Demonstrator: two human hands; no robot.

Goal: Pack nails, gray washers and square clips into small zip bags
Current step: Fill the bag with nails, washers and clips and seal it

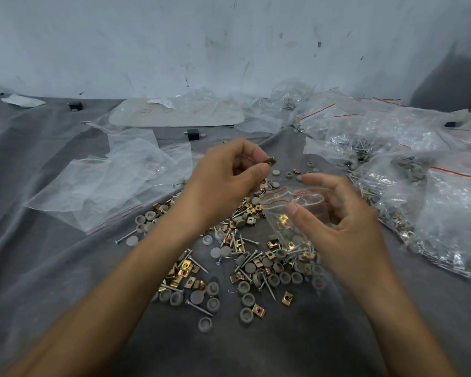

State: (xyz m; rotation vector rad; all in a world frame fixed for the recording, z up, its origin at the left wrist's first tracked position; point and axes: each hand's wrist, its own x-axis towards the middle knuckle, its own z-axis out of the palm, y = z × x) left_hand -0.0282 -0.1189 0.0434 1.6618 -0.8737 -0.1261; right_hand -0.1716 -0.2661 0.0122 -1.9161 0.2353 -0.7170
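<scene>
My left hand (226,175) pinches a brass square clip (272,160) between thumb and forefinger, held above the pile. My right hand (337,221) grips a small clear zip bag (288,213) with a red seal line, its mouth facing the left hand. One square clip shows inside the bag. Below both hands, loose nails (249,258), gray washers (246,299) and square clips (186,266) lie mixed in a pile on the gray cloth (52,268).
Empty zip bags (114,183) lie spread at the left. Filled bags of parts (433,202) are heaped at the right. A pale flat tray (174,115) under clear plastic sits at the back, near a small black block (193,134). A wall rises behind.
</scene>
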